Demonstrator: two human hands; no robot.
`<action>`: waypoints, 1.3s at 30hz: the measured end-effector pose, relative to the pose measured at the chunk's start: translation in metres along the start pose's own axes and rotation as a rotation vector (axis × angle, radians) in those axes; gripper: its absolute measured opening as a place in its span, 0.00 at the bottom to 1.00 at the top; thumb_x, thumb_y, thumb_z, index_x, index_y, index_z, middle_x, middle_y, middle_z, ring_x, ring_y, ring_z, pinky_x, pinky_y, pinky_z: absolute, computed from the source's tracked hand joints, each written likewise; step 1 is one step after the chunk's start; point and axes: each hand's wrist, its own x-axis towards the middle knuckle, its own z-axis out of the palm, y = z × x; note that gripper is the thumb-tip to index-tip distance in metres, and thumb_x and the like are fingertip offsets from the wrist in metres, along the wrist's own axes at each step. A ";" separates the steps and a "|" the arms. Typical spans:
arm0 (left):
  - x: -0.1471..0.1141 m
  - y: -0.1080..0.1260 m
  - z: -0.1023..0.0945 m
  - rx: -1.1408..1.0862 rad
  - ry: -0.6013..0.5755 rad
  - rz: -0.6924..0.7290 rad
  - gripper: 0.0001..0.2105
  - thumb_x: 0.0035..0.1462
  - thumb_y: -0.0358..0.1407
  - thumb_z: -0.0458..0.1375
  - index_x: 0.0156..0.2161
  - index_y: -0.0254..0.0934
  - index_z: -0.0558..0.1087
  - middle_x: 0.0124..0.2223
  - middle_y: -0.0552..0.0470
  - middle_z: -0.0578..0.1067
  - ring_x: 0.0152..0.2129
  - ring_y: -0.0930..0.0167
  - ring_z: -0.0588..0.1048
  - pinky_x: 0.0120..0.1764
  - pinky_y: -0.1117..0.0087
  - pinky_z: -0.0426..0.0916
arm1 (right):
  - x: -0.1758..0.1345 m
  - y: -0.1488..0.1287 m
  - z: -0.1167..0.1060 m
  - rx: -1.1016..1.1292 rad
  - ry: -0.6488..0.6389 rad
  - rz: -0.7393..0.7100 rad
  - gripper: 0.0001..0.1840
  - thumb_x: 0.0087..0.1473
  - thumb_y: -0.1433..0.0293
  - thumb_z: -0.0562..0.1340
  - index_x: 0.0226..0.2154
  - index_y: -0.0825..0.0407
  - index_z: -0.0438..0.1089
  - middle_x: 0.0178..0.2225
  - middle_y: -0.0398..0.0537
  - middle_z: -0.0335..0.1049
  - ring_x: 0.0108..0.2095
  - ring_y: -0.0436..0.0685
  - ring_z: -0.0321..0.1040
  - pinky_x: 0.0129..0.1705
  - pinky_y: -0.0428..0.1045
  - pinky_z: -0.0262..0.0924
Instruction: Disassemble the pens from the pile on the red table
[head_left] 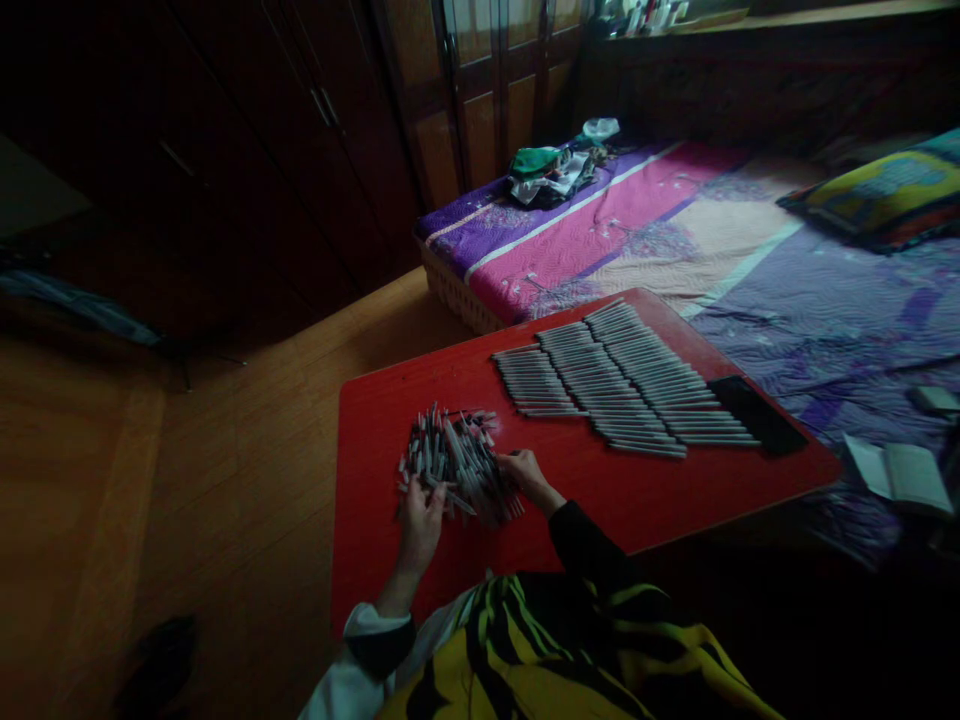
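Note:
A loose pile of slim grey-white pens [457, 460], many with dark ends, lies jumbled on the red table [375, 560]. At the pile's near left edge is my left hand [422, 520], thumb and fingers apart, touching the pens there. My right hand [529, 473] is at the right side of the pile, its fingers closed together around what looks like a pen with a dark end; most of it is hidden. Farther right, more pens [622, 385] lie side by side in three neat columns, with their dark ends toward the left.
A flat black object [757, 415] lies at the table's right end. Beyond stands a bed [600, 230] with a striped purple and pink cover, folded clothes [547, 175] and a yellow pillow [892, 190]. An open notebook [900, 472] rests on the bed. Dark wardrobes [315, 150] line the left.

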 end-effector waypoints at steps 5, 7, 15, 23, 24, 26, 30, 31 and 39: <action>0.002 0.008 0.012 -0.497 0.122 -0.103 0.17 0.45 0.38 0.62 0.39 0.36 0.62 0.36 0.47 0.75 0.31 0.68 0.76 0.31 0.69 0.69 | -0.012 0.005 -0.007 0.419 -0.186 0.061 0.11 0.45 0.67 0.57 0.17 0.55 0.63 0.14 0.42 0.62 0.15 0.46 0.57 0.19 0.42 0.52; -0.001 0.014 0.018 -0.582 0.132 -0.113 0.16 0.45 0.36 0.63 0.38 0.36 0.63 0.37 0.47 0.75 0.32 0.69 0.75 0.34 0.69 0.69 | -0.018 0.005 -0.008 0.564 -0.237 0.081 0.09 0.45 0.68 0.56 0.19 0.55 0.64 0.16 0.42 0.63 0.16 0.45 0.59 0.19 0.41 0.54; -0.008 0.029 0.028 -0.632 0.147 -0.155 0.13 0.43 0.35 0.63 0.35 0.36 0.65 0.35 0.49 0.75 0.29 0.70 0.75 0.33 0.69 0.68 | -0.045 -0.003 -0.010 0.921 -0.341 0.156 0.04 0.46 0.74 0.58 0.23 0.57 0.67 0.21 0.45 0.69 0.20 0.46 0.65 0.22 0.40 0.58; -0.009 0.030 0.029 -0.636 0.147 -0.161 0.14 0.42 0.35 0.64 0.34 0.35 0.65 0.35 0.50 0.75 0.28 0.70 0.75 0.33 0.69 0.69 | -0.055 -0.004 -0.003 1.082 -0.303 0.120 0.03 0.49 0.72 0.61 0.28 0.55 0.68 0.23 0.45 0.71 0.22 0.48 0.67 0.25 0.42 0.62; -0.009 0.030 0.030 -0.637 0.146 -0.157 0.14 0.42 0.35 0.63 0.34 0.35 0.65 0.35 0.49 0.75 0.28 0.71 0.75 0.33 0.69 0.69 | -0.056 -0.005 -0.001 1.087 -0.304 0.115 0.03 0.48 0.71 0.61 0.28 0.55 0.68 0.23 0.44 0.71 0.22 0.48 0.67 0.25 0.42 0.62; -0.009 0.028 0.030 -0.648 0.150 -0.147 0.14 0.43 0.34 0.63 0.35 0.35 0.65 0.35 0.48 0.75 0.29 0.70 0.75 0.33 0.69 0.69 | -0.058 -0.006 0.001 1.086 -0.311 0.111 0.04 0.47 0.71 0.62 0.29 0.54 0.68 0.23 0.44 0.71 0.22 0.49 0.67 0.24 0.43 0.62; -0.009 0.025 0.032 -0.661 0.151 -0.150 0.13 0.43 0.34 0.63 0.34 0.35 0.66 0.35 0.49 0.75 0.28 0.71 0.75 0.34 0.69 0.69 | -0.062 -0.008 0.004 1.056 -0.324 0.115 0.07 0.46 0.69 0.63 0.29 0.54 0.67 0.24 0.44 0.71 0.23 0.49 0.68 0.24 0.43 0.61; -0.009 0.025 0.032 -0.661 0.150 -0.151 0.13 0.42 0.34 0.63 0.34 0.35 0.66 0.34 0.50 0.75 0.28 0.71 0.75 0.34 0.69 0.69 | -0.063 -0.008 0.005 1.047 -0.322 0.113 0.07 0.45 0.69 0.64 0.29 0.54 0.66 0.24 0.44 0.71 0.23 0.49 0.68 0.25 0.43 0.61; -0.010 0.026 0.028 -0.689 0.124 -0.186 0.13 0.43 0.34 0.64 0.35 0.34 0.68 0.35 0.49 0.76 0.29 0.71 0.75 0.32 0.72 0.68 | -0.073 -0.017 0.000 0.811 -0.358 0.044 0.12 0.44 0.63 0.64 0.27 0.55 0.66 0.19 0.42 0.68 0.16 0.47 0.63 0.16 0.41 0.53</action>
